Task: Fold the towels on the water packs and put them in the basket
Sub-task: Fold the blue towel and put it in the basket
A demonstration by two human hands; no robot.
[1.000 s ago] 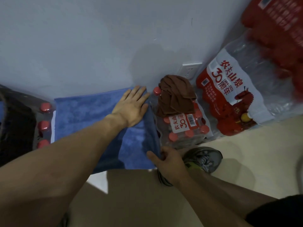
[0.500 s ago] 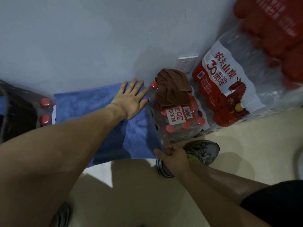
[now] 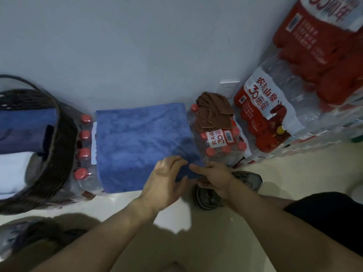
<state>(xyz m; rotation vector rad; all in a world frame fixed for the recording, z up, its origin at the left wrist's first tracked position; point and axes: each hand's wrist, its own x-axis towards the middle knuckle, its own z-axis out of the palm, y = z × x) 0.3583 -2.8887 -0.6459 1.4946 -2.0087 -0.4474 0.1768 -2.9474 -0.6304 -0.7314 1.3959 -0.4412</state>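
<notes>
Blue terry towel [image 3: 137, 138] spread flat over shrink-wrapped pack of red-capped water bottles [image 3: 84, 152] against wall. Dark woven wicker basket [image 3: 57, 158] at pack's left edge, folded towels inside. Crumpled brown cloth towel [image 3: 213, 112] on neighbouring pack. Left hand [image 3: 165, 183] and right hand [image 3: 214, 177] both pinch blue towel's near right corner.

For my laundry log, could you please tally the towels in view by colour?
Blue towel on the water pack: 1
Brown towel on the water pack: 1
Dark blue towel in the basket: 1
White towel in the basket: 1
Total: 4
</notes>
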